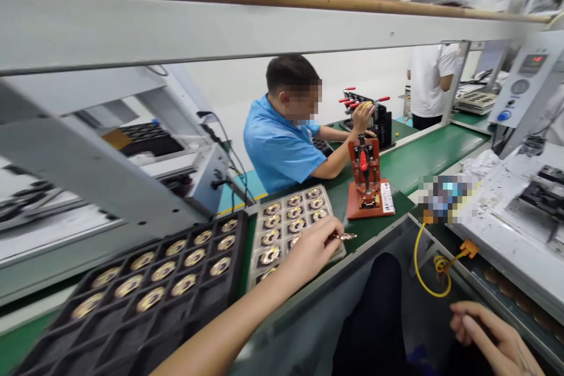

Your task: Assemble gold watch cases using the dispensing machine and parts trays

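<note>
My left hand (pixel 314 247) reaches over a grey tray (pixel 335 255) of round gold parts and pinches one small round part (pixel 345 236) at its fingertips, just past the tray's right edge. My right hand (pixel 491 338) hangs low at the bottom right, below the bench edge, with the fingers loosely curled and nothing visible in them. A red toggle-clamp fixture (pixel 368 182) stands on the green bench (pixel 423 158) right of the tray, a short way beyond my left hand.
A black tray (pixel 88 329) with several gold round parts lies at the left. A person in a blue shirt (pixel 282 141) works at another fixture across the belt. Another person in white (pixel 429 79) stands farther back. A yellow coiled cable (pixel 434 273) hangs at the right, by a control box (pixel 522 79).
</note>
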Available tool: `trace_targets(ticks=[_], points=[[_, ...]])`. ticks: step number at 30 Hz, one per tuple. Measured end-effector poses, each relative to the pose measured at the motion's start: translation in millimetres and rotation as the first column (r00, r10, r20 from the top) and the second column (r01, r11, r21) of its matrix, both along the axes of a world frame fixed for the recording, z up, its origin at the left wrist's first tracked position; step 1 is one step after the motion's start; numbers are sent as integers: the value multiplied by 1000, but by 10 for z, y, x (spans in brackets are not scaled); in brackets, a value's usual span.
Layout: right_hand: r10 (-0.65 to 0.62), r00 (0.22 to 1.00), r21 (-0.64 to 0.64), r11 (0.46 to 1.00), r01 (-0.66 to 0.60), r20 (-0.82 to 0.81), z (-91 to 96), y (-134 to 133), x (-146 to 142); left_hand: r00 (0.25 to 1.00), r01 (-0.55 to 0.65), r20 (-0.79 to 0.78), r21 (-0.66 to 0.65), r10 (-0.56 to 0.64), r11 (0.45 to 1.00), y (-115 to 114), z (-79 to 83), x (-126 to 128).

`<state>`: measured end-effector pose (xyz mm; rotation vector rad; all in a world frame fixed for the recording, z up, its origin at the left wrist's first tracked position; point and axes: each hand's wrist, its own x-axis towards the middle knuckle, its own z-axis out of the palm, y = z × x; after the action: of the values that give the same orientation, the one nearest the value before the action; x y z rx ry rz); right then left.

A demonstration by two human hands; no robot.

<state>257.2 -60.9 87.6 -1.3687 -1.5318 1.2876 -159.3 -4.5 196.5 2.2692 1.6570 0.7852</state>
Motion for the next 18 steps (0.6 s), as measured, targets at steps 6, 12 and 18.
trace_targets(ticks=[6, 12, 18], points=[[130, 962, 313, 948, -50, -238, 820, 237, -414, 760, 619, -183, 494, -624, 610, 292, 323, 1035], [-71, 997, 442, 894, 76, -29, 1185, 254, -177, 590, 715, -146, 551, -794, 430, 522, 319, 1834], [-280, 960, 479, 847, 232, 29, 1214, 34, 359, 490, 756, -151, 564, -858, 332, 574, 283, 2588]])
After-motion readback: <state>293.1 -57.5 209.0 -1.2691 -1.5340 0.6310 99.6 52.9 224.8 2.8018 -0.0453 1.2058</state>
